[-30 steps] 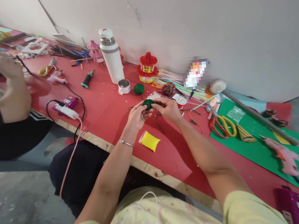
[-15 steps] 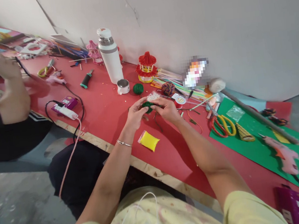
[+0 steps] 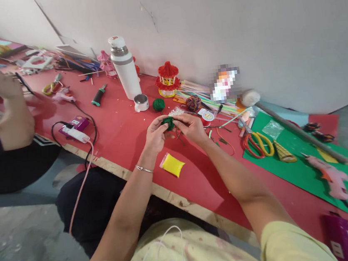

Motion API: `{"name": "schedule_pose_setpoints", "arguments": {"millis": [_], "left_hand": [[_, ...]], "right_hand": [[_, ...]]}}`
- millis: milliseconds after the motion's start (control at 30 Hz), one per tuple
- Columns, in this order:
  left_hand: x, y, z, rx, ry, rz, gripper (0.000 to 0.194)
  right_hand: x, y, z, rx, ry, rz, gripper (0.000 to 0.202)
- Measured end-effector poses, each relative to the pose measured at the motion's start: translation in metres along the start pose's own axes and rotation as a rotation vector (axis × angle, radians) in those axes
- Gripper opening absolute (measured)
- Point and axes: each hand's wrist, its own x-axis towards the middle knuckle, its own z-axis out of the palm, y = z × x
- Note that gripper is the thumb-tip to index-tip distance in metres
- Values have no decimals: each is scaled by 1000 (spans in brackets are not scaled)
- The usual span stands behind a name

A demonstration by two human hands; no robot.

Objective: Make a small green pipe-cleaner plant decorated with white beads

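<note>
Between my hands, above the red tabletop, is a small dark green yarn ball (image 3: 168, 123). My left hand (image 3: 156, 134) is closed around its left side, thumb on top. The fingers of my right hand (image 3: 191, 127) pinch at its right edge; a thin dark strand hangs below them. Just behind lies a clear bag of white beads (image 3: 177, 111). A second green yarn ball (image 3: 159, 104) rests farther back, next to a metal-lined cup (image 3: 141, 103). Nearer to me lies a yellow packet (image 3: 172, 165).
A white thermos (image 3: 126, 73) and a red pagoda-like craft (image 3: 168, 79) stand along the wall. To the right are scissors (image 3: 259, 144), a wooden mallet (image 3: 299, 131) and a pink glue gun (image 3: 328, 175) on green sheet. At left, another person's arm (image 3: 12, 107) rests by the table edge.
Both hands have shifted slightly left with the green ball, and more of the ball shows between the fingers. The view has also moved a little.
</note>
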Motion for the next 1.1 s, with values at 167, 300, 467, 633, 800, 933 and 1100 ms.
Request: {"name": "schedule_pose_setpoints", "arguments": {"millis": [167,300,467,633,800,933,1100], "left_hand": [[-3,4,4,4,-55,-6,43],[-3,4,5,-21,-52,-24,45],[0,3,2,-104,-27,-36,41],[0,6,1,-118,-12,-26,38],[1,4,0,-68,-16,-10,37],[1,2,-1,-59,-3,9,37],[1,1,-3,-67,75,4,39]], "right_hand": [[1,-9,0,-21,18,-22,19],[1,-16,-3,-51,37,-38,17],[-1,-22,-2,-53,28,9,20],[-3,-20,4,64,4,82,24],[-3,-20,4,99,10,110,24],[-4,-19,4,90,15,103,24],[-6,-17,7,19,24,63,23]]}}
